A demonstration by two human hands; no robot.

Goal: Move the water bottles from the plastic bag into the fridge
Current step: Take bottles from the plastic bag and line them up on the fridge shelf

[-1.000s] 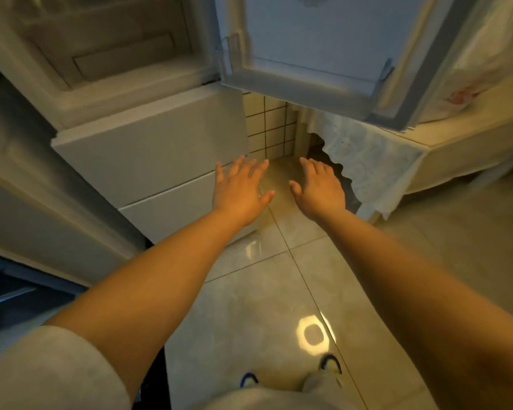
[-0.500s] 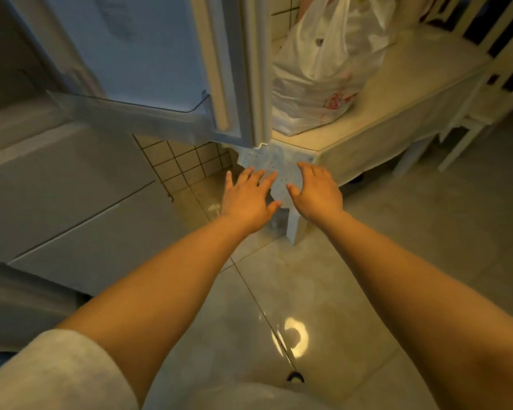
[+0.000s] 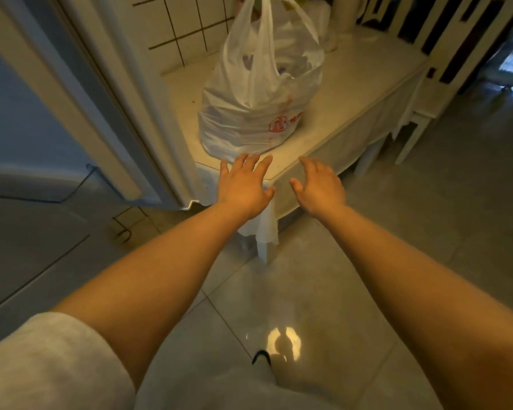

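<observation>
Both hands, the left hand (image 3: pixel 243 187) and the right hand (image 3: pixel 319 187), are held open and empty just before the plastic bag (image 3: pixel 258 93), which is stood on the table (image 3: pixel 365 81).

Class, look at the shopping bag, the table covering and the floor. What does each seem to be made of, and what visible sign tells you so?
Bag: thin white plastic film, probably; it crinkles, shines and is half see-through, with red print.
Table covering: seemingly soft pale cloth; it drapes over the edge in folds.
Floor: likely glazed tile, glossy grey; it mirrors a lamp and shows grout lines.
</observation>
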